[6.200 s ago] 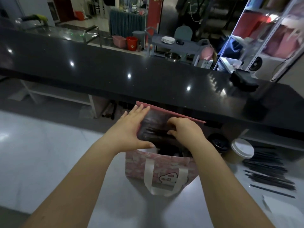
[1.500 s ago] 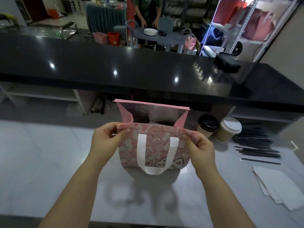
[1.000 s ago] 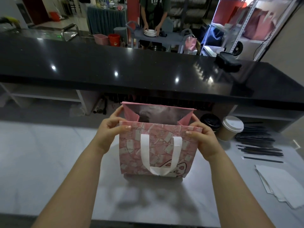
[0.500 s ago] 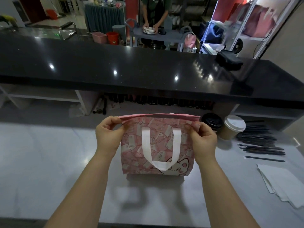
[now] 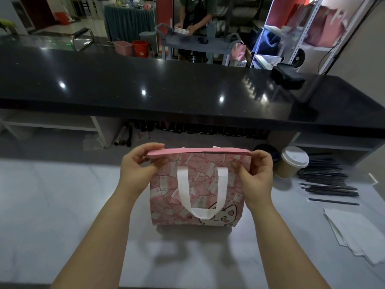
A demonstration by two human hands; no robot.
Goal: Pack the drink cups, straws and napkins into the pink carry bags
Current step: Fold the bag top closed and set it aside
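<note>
A pink carry bag (image 5: 166, 197) with a cat print and a white handle stands on the white counter (image 5: 52, 205), its top edges pressed together. My left hand (image 5: 136, 168) pinches the bag's top left corner. My right hand (image 5: 257, 174) pinches the top right corner. The bag's inside is hidden. Right of the bag stand a brown cup with a white lid (image 5: 292, 162) and, behind my right hand, a cup with a black lid (image 5: 268, 150). Black straws (image 5: 327, 178) lie in a pile further right, with white napkins (image 5: 358, 232) in front of them.
A raised black counter (image 5: 166, 88) runs across behind the work surface, with a black object (image 5: 288, 77) on its right end. Beyond it a person stands at a grey cart (image 5: 193, 41). Metal shelving with pink bags (image 5: 325, 26) stands at the back right.
The bag's mouth, open a second ago, is now pressed shut along its top edge. Both hands stay at the top corners, now a little higher.
</note>
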